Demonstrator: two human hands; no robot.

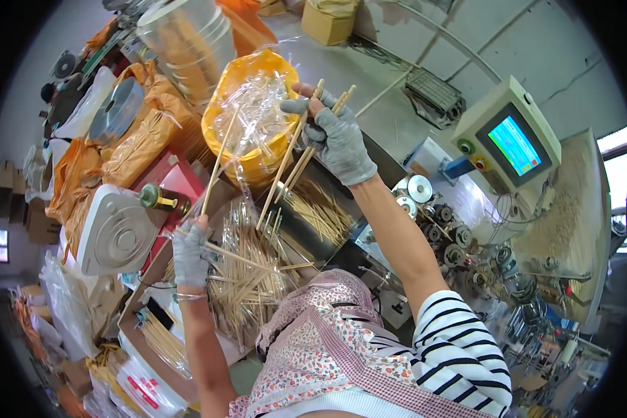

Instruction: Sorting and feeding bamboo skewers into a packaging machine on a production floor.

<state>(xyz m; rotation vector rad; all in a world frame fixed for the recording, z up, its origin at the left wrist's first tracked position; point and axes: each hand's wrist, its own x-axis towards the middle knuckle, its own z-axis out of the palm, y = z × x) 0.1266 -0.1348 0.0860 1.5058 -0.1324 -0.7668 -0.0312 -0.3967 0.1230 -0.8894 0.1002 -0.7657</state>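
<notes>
Grey fingerless gloves cover both hands. My right hand (338,139) is raised at the upper middle, closed around several wooden chopsticks (285,164) that slant down to the left. Lower on the left, my left hand (190,252) pinches a chopstick (221,164) pointing upward; another chopstick (240,256) juts out to its right, and whether it is gripped too is unclear. Beside the left hand lies a loose heap of chopsticks (240,296) on clear plastic. More chopsticks (320,212) lie in a dark metal trough beneath my right forearm.
Beyond the heap stands a yellow-lined bin (212,118) full of crumpled clear film. At left are a white fan-like unit (118,230), a green-capped jar (163,200) and a box of chopsticks (129,324). A machine with rollers (456,233) and a screen (512,143) occupies the right.
</notes>
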